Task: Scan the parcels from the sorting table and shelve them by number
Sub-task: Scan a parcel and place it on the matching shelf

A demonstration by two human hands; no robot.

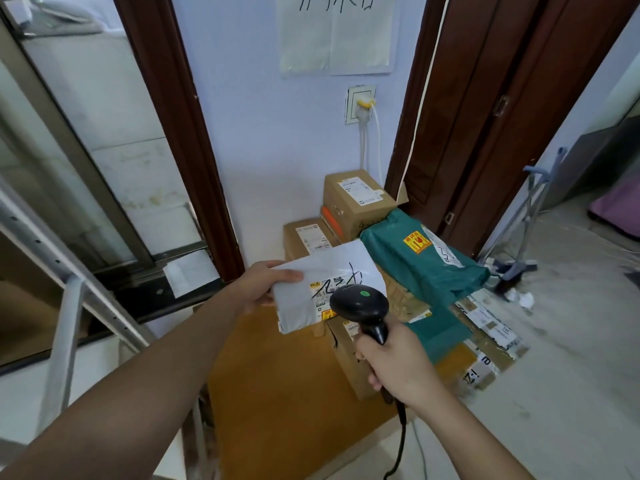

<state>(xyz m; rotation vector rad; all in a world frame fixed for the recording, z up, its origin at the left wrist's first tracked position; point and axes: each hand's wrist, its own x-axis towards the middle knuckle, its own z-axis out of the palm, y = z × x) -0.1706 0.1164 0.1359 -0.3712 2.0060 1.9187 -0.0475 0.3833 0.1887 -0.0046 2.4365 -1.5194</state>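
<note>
My left hand (258,285) grips a white mailer (311,271) by its left edge, thumb on top, holding it above the brown counter (277,375). My right hand (394,368) is wrapped around the handle of a black scanner (360,303), whose head sits just in front of the mailer's label. Behind the mailer, cardboard boxes (356,199) are stacked against the wall. To the mailer's right lies a green parcel (415,265).

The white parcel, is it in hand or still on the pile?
In hand: the left hand grips the white parcel, lifted under the scanner.
</note>
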